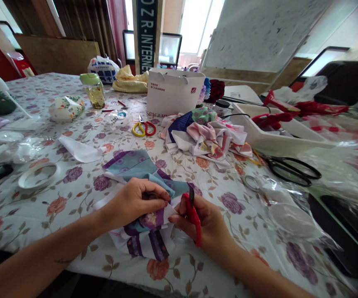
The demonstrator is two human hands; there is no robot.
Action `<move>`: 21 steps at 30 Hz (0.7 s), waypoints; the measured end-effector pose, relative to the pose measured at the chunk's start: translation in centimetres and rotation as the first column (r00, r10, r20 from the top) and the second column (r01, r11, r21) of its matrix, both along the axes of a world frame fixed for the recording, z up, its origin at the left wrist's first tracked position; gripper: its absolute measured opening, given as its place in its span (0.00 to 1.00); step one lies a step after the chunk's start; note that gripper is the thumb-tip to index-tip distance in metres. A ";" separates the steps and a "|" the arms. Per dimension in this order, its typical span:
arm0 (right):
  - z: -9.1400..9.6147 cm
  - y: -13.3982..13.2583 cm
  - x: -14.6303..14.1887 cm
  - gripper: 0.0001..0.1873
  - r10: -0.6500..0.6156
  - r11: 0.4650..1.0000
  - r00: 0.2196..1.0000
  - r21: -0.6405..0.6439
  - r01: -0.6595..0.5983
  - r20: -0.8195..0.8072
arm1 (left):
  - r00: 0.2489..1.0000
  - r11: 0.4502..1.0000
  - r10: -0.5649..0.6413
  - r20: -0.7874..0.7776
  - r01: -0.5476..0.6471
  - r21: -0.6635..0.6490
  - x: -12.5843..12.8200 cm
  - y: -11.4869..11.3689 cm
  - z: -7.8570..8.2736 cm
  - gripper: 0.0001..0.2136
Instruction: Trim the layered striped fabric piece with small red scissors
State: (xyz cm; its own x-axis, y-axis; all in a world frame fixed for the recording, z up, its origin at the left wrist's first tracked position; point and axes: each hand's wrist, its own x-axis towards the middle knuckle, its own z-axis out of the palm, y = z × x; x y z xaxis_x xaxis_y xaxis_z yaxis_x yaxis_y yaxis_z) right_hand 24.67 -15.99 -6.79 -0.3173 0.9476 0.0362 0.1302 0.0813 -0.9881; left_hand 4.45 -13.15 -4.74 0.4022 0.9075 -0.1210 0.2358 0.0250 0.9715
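Observation:
My left hand (132, 203) is closed on a bunched piece of patterned fabric (135, 163) in blue, purple and white, lying near the table's front edge. The fingers of my right hand (211, 223) pinch the fabric's white edge, close to my left fingertips. That same hand also holds small red-handled scissors (194, 221), their dark blades pointing up and away from the cloth. Part of the fabric is hidden under my left hand. A strip of white cloth (82, 150) lies beyond my left hand.
Scissors with yellow and red handles (143, 127) lie mid-table before a white paper bag (172, 91). A fabric heap (206, 132), white bin (284, 138) and black-handled scissors (291, 169) are to the right. A tape roll (39, 176) and lidded jar (93, 92) stand left.

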 end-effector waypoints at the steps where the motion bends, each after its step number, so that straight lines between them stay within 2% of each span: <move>1: 0.0 0.0 0.0 0.13 0.008 1.000 1.000 0.007 -0.008 0.007 | 1.000 1.000 0.008 0.016 -0.008 -0.022 0.0 0.0 -0.1 0.08; 7: 0.0 0.0 -0.2 0.12 0.019 0.999 0.997 0.044 -0.022 0.070 | 0.994 0.984 0.020 0.103 -0.001 -0.180 0.4 -0.6 -0.1 0.09; 13: 0.0 -0.1 -0.3 0.13 0.036 0.999 0.995 0.022 -0.038 0.097 | 0.998 0.994 0.035 0.045 -0.029 -0.109 0.2 -0.6 0.1 0.11; 17: 0.9 0.2 0.6 0.17 0.065 0.994 0.997 -0.096 -0.061 0.043 | 0.996 0.989 0.072 0.053 -0.065 -0.130 -0.4 -0.1 0.9 0.12; 21: 1.9 0.7 1.5 0.26 0.214 0.940 0.974 -0.285 -0.186 0.071 | 0.990 0.986 0.113 0.090 -0.100 -0.137 -0.9 0.4 1.5 0.14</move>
